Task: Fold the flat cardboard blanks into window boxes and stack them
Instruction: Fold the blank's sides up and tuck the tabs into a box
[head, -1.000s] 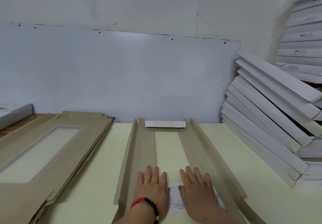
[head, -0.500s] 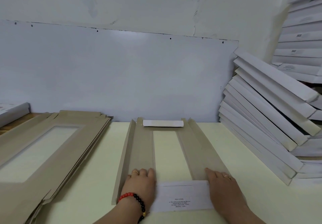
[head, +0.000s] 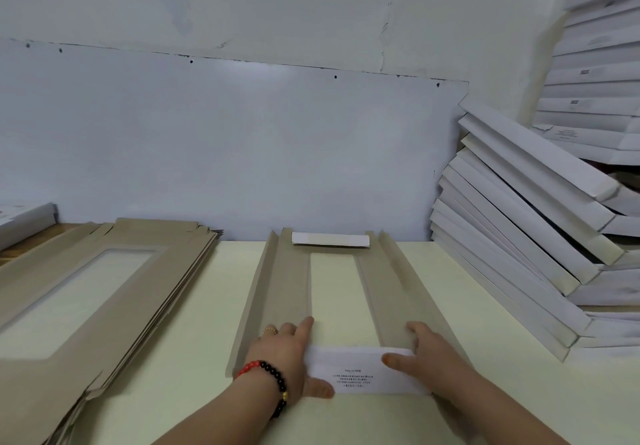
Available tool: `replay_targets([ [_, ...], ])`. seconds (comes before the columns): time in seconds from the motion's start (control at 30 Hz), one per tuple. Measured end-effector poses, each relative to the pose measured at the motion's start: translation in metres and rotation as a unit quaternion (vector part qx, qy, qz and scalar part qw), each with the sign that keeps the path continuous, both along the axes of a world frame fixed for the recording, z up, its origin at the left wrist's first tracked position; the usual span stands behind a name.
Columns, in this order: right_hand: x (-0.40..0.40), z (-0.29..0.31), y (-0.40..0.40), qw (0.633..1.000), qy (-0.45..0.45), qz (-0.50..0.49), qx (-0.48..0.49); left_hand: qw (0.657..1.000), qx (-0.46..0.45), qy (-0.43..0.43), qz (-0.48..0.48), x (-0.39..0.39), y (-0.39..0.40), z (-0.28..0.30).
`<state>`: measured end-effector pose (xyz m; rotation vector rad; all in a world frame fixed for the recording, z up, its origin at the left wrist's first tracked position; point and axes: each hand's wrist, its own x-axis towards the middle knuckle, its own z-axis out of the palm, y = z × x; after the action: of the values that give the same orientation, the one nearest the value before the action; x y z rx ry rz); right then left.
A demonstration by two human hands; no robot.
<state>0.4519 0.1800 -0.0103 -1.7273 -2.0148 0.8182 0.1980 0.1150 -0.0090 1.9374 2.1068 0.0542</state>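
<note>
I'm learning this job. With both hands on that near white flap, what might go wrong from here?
1. The left hand and right hand hold the white flap at its ends only, so it may crease crooked.
2. The blank's side walls stand loose and may splay flat.
3. The leaning stack of finished boxes at the right looks likely to slide if bumped.

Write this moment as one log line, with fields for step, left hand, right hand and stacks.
step: folding near end flap | left hand: holds flap | right hand: holds flap | stacks: flat blanks left, folded boxes right
</note>
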Motion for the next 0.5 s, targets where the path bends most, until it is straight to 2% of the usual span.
replay_targets([
  [0.17,-0.005,0.001,-0.008,0.987,0.161,0.008,0.008,0.995,-0.019,-0.091,0.04,0.005,0.003,0.01],
  [0.3,0.002,0.006,-0.019,0.979,0.193,0.036,0.064,0.997,0.011,-0.059,0.039,-0.003,0.002,0.016],
  [0.33,0.004,0.008,-0.021,0.978,0.19,0.052,0.068,0.996,0.012,-0.074,0.041,-0.004,0.001,0.018],
  [0.43,0.01,0.009,-0.029,0.982,0.159,0.086,0.055,0.973,-0.011,-0.217,0.076,-0.006,0.0,0.024],
  [0.5,0.014,0.009,-0.031,0.984,0.144,0.098,0.028,0.962,-0.015,-0.262,0.081,-0.008,-0.003,0.027],
])
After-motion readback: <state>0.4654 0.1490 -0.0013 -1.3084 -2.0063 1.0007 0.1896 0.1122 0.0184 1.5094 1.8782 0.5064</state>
